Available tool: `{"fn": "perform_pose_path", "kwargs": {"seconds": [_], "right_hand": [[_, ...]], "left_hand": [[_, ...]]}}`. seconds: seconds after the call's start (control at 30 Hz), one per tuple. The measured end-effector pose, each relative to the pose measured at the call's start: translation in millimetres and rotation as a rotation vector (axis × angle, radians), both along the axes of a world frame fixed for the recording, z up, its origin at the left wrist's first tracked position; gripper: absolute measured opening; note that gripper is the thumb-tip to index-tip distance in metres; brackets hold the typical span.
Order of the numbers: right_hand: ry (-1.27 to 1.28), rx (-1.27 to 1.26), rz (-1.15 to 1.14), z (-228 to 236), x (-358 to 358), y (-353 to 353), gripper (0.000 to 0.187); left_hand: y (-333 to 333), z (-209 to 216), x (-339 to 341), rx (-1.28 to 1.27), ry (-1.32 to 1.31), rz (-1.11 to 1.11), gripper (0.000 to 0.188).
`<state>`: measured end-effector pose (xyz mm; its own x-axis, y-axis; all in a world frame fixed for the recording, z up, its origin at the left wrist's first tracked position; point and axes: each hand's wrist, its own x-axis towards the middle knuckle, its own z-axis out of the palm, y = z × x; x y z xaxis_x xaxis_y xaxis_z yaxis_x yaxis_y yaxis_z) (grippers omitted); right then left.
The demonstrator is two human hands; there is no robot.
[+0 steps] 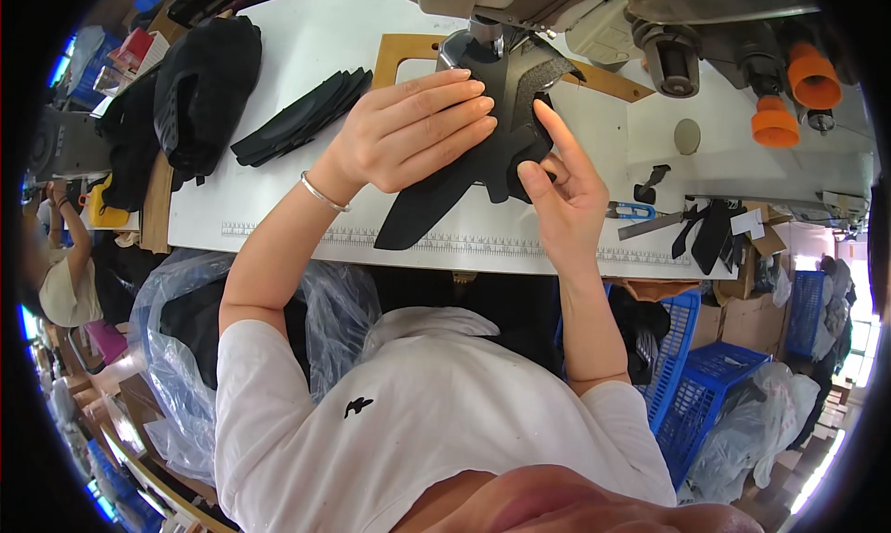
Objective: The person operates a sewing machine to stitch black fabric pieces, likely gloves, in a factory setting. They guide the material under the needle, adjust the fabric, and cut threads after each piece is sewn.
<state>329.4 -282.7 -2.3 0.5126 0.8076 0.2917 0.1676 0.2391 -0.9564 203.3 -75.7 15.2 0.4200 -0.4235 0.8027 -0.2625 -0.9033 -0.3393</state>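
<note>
A black fabric piece (436,199) lies under the sewing machine head (566,4), one long tapered end toward the table's front edge. My left hand (404,129) rests on it with fingers stretched out side by side, palm down. At the piece's right edge, my right hand (571,194) has thumb and forefinger curled round a folded black part. Just beyond the fingers, a curved strip with a grey speckled surface (543,69) shows near the machine's foot. The needle point itself is hidden.
Left on the white table (306,199) are a stack of black cut pieces (302,120) and a bulky black item (204,97). Blue-handled snips (631,210) and black scraps (710,236) lie at right. Blue crates (715,384) stand below; another person (70,264) is far left.
</note>
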Motion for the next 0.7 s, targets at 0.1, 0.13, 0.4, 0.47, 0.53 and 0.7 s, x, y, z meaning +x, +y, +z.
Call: {"fn": "perform_pose_path", "kwargs": {"seconds": [0.1, 0.13, 0.4, 0.47, 0.53, 0.7], "right_hand": [[-0.010, -0.002, -0.002, -1.5, -0.4, -0.4, 0.057], [0.001, 0.000, -0.007, -1.2, -1.0, 0.3, 0.057], [0.029, 0.018, -0.023, -0.4, -2.7, 3.4, 0.058], [0.019, 0.012, -0.004, -0.3, -1.1, 1.9, 0.058], [0.016, 0.003, 0.008, -0.9, 0.3, 0.6, 0.058], [0.029, 0.005, 0.019, -0.7, -1.2, 0.3, 0.058]], "left_hand": [[0.4, -2.8, 0.0, 0.005, 0.002, 0.000, 0.028], [0.3, -2.7, 0.1, 0.005, -0.001, 0.000, 0.028], [-1.8, -2.2, 0.5, -0.048, 0.010, -0.013, 0.029], [-1.1, -3.3, 1.0, -0.024, 0.004, -0.008, 0.029], [-0.2, -3.2, 1.7, -0.007, 0.001, -0.008, 0.029], [-0.6, -2.0, 1.1, -0.009, 0.020, -0.019, 0.029]]}}
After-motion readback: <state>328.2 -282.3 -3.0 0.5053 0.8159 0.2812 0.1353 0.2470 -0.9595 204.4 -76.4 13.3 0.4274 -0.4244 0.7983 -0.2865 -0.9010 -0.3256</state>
